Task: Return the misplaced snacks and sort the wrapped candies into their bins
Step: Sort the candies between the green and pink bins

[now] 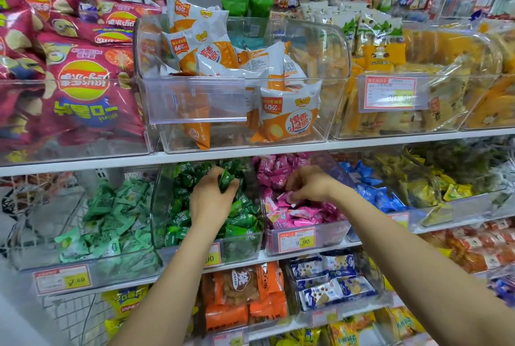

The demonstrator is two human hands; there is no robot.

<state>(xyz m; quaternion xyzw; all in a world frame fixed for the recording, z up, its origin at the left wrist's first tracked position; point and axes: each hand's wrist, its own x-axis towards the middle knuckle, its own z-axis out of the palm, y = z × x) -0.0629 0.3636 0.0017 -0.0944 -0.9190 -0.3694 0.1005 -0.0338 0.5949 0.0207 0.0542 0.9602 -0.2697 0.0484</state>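
My left hand (210, 195) is inside the clear bin of dark green candies (239, 248) and holds a dark green wrapped candy (226, 180) between curled fingers and thumb. My right hand (309, 185) reaches into the neighbouring bin of pink candies (328, 237), its fingers curled down onto a pink wrapped candy (291, 197). Both bins sit side by side on the middle shelf.
A bin of light green candies (111, 223) stands to the left, blue candies (376, 192) and yellow candies (434, 189) to the right. Above are red chip bags (83, 89), a bin of white-orange snack packs (237, 67) and yellow packs (418, 95). Lower shelves hold orange and blue packets.
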